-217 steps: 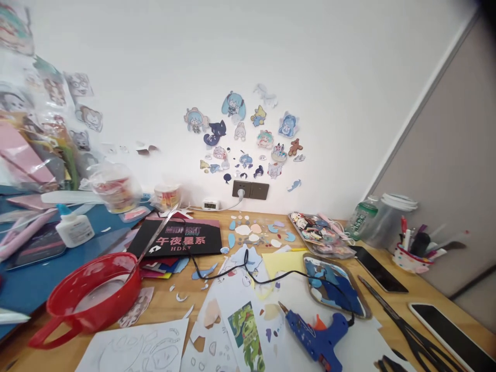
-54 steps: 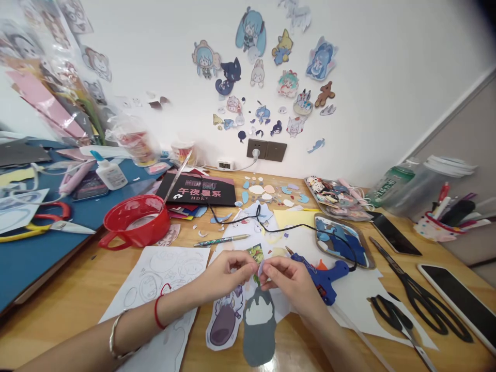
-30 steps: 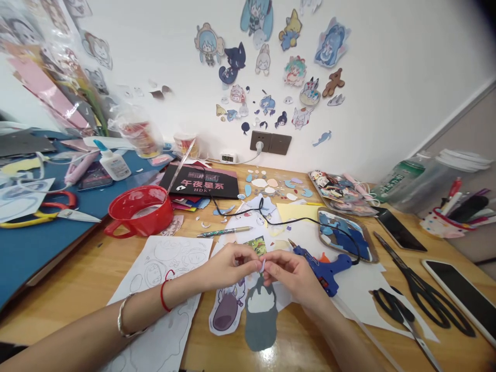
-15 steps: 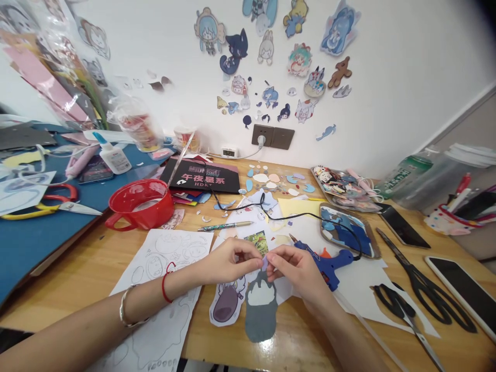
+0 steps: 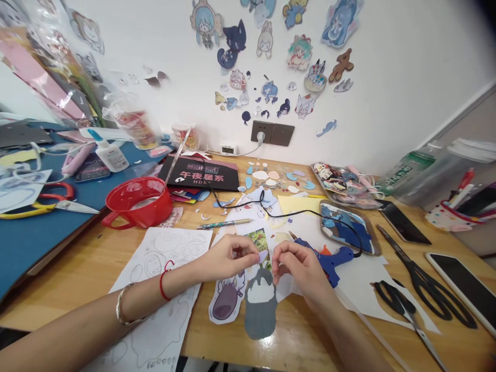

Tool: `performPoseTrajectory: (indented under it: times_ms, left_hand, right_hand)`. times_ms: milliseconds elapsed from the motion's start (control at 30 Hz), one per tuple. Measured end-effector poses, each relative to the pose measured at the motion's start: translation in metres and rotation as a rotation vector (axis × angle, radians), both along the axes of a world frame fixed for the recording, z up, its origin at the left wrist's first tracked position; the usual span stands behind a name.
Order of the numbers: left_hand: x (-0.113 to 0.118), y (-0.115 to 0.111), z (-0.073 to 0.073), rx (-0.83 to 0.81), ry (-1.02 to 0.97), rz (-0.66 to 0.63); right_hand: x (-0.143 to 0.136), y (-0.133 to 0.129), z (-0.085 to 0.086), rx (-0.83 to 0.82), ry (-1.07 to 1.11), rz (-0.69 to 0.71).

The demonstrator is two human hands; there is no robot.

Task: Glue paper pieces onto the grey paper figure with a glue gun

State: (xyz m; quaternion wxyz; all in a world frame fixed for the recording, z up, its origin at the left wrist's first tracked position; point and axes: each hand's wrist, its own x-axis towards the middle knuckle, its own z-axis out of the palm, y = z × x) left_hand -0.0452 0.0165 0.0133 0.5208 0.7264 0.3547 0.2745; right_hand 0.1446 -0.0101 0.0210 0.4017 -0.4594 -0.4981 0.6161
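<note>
My left hand (image 5: 236,256) pinches a small lilac piece (image 5: 263,256) between thumb and forefinger. To its right, my right hand (image 5: 292,261) is apart from the piece, its fingers curled with the tips close together; whether anything tiny is between them cannot be made out. Below both hands a grey cutout with a white patch (image 5: 260,315) lies on the wooden table. Beside it on the left is a paper character with a purple oval (image 5: 226,302). A green printed card (image 5: 259,238) lies behind the hands.
A blue glue gun (image 5: 333,261) lies right of my right hand, its black cable curving behind. Farther right are black scissors (image 5: 426,279) and phones. A red cup (image 5: 139,201), a pen (image 5: 227,224) and a sketched sheet (image 5: 163,305) are at left. Small paper pieces lie near the wall.
My right hand has moved off the lilac piece, slightly to the right. The piece stays in my left hand, which has shifted slightly left.
</note>
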Motion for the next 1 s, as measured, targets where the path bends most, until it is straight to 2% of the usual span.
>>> performPoseTrajectory:
  times_ms: [367, 567, 1000]
  left_hand:
    - [0.0017, -0.0009, -0.001, -0.104, -0.031, 0.071]
    - [0.001, 0.0016, -0.0043, -0.082, -0.074, 0.102]
    - [0.0003, 0.0011, -0.0017, -0.072, -0.03, 0.055]
  right_hand:
    - [0.0001, -0.0022, -0.0026, 0.08, -0.137, 0.022]
    - [0.0016, 0.0001, -0.0068, 0.08, -0.132, 0.017]
    - [-0.002, 0.001, -0.0063, 0.06, -0.123, 0.043]
